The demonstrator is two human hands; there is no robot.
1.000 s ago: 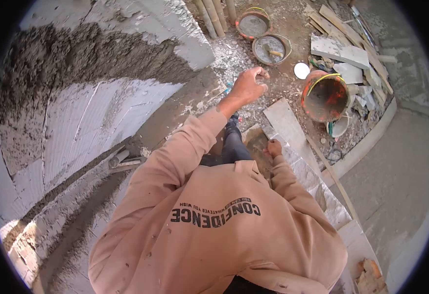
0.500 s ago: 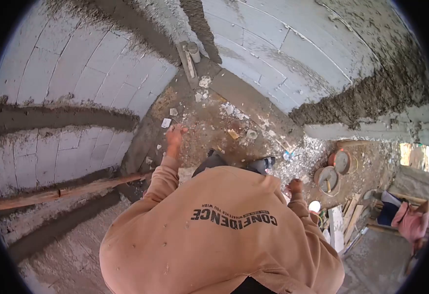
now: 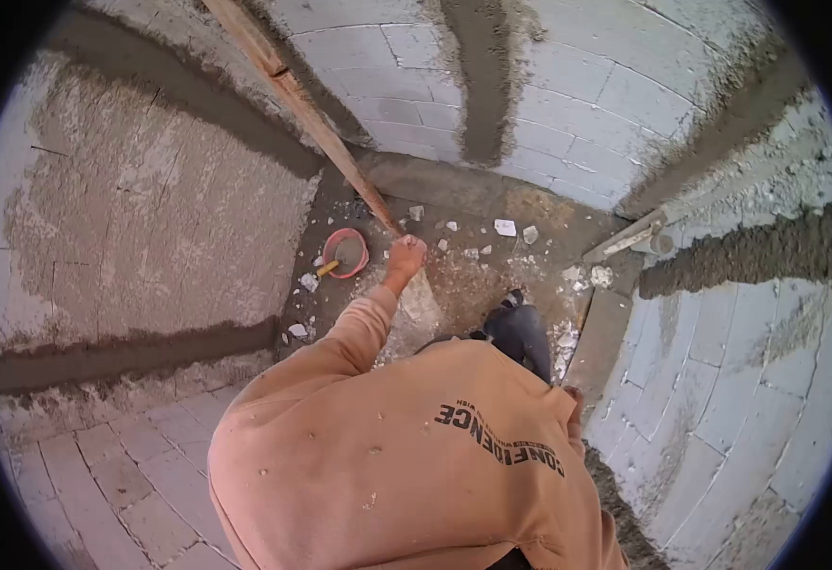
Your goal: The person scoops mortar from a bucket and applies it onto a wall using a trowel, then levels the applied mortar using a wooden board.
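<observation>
My left hand (image 3: 406, 255) is closed at the long wooden pole (image 3: 326, 138), its fingers curled where the pole meets it. The pole slants from the upper left edge down to the hand, and a pale piece (image 3: 421, 304) shows on the near side. My right hand (image 3: 575, 397) hangs low by my right side, mostly hidden by the sweatshirt sleeve, so its fingers cannot be made out. Left of my left hand, a reddish bucket (image 3: 346, 253) of grey mortar stands on the floor, with a yellow handle (image 3: 328, 269) across its rim.
Grey block walls (image 3: 568, 114) with mortar bands (image 3: 481, 85) enclose the corner. Rubble and white block chips (image 3: 504, 228) litter the floor around my feet (image 3: 516, 323). A short board (image 3: 625, 237) and a pipe stub (image 3: 658, 244) stand at the right corner.
My view has turned to the left, bringing the bucket and more of the pole into sight. My left hand has come from beside the pole onto it. The two other buckets have left view.
</observation>
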